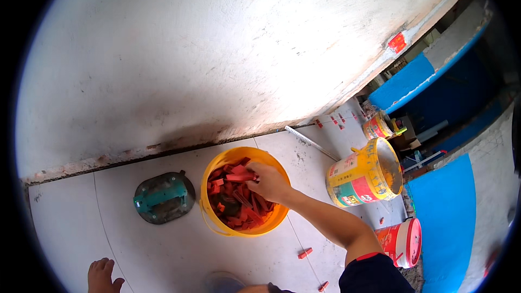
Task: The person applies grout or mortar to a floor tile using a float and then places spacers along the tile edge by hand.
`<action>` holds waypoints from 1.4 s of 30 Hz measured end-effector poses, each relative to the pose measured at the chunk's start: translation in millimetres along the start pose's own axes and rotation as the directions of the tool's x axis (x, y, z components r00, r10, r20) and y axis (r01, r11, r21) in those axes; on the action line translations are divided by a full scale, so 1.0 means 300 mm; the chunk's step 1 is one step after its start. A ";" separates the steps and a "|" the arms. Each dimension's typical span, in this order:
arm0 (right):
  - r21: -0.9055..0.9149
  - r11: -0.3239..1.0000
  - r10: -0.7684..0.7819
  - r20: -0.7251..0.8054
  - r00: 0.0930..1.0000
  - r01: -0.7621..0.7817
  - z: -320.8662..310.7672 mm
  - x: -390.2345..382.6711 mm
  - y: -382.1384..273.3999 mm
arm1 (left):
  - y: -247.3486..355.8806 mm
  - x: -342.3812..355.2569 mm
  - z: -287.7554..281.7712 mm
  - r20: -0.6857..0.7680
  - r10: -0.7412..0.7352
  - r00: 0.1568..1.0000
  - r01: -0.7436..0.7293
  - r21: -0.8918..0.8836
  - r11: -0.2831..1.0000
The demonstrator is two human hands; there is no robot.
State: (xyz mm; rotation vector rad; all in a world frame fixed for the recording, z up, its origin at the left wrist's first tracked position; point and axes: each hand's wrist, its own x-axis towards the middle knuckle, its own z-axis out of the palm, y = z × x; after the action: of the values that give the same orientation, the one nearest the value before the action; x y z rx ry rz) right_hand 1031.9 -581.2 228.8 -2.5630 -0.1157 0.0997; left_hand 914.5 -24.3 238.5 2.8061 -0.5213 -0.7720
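Note:
A yellow bucket (282, 216) stands on the tiles in the middle, partly filled with red plastic tile-levelling wedges (241, 202). My right hand (267, 182) reaches into it from the right, its fingers closed on red wedges at the top of the heap. My left hand (102, 276) is low at the left edge, over the pale tiles, holding nothing, with its thumb apart from the fingers. Left of the bucket lies a tool (164, 198) with a teal handle and a dark, rounded base.
Large pale tiles meet a rough white wall (163, 65). Red wedges (305, 253) sit along a tile joint. At the right are a smeared yellow bucket (347, 182), a red-lidded pail (399, 242) and a smaller yellow bucket (375, 126). A white strip (310, 142) lies near the wall.

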 end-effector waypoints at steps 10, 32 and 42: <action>0.824 0.526 0.241 0.094 0.966 -0.211 -0.118 -0.221 -0.267 | 0.248 0.170 -0.054 -0.229 0.168 0.959 -0.269 -0.540 0.798; 0.584 0.704 0.018 0.554 0.832 -0.404 0.802 -0.276 -0.447 | 0.371 0.325 0.646 0.372 -0.444 0.816 -0.201 -0.536 -0.820; 0.555 0.760 0.106 0.408 0.907 -0.338 0.913 -0.155 -0.260 | 0.354 0.310 0.668 0.219 -0.604 0.767 0.261 -0.965 -0.018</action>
State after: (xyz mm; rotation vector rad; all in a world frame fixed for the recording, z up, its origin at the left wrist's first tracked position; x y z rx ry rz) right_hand 954.5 -373.0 44.2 -1.8589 0.0879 0.5982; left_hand 854.1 -174.2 54.0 1.5713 0.8198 -0.4474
